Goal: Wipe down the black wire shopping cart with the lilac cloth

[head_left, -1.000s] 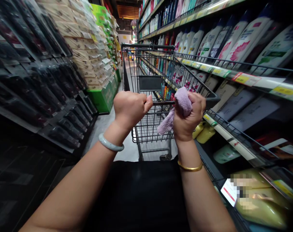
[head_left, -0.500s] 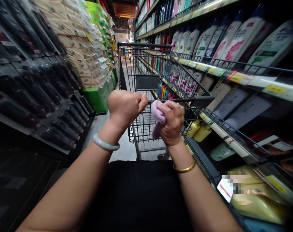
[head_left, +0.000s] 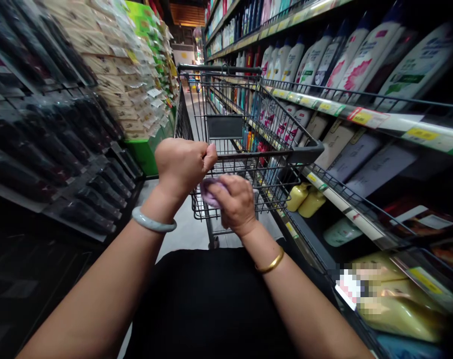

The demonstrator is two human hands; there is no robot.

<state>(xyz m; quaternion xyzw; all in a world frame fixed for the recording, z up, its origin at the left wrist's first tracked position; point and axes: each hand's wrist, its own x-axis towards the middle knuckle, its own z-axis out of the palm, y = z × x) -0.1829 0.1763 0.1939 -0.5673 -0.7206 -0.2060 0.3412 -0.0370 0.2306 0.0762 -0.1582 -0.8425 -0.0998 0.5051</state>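
Observation:
In the head view, a dark wire shopping cart [head_left: 264, 155] stands in front of me. My left hand [head_left: 182, 162] is closed in a fist around its near top bar, with a pale bangle on the wrist. A light purple cloth [head_left: 210, 192] is bunched in my right hand [head_left: 237, 203], whose fingers are closed on it. This hand sits lower, just below the bar and against the near wire side; whether the cloth touches the wires I cannot tell. A gold bangle circles my right wrist.
Shelves of shampoo bottles [head_left: 361, 65] line the right side, close to the cart. On the left hang dark packaged goods [head_left: 73, 124], with stacked tan packs [head_left: 114, 75] and a green box [head_left: 142, 154] beyond. The grey floor [head_left: 174, 234] runs between them.
My right hand has moved left and down with the cloth, from the bar to below it and nearer my left hand. My left hand stays on the bar; the view has shifted slightly.

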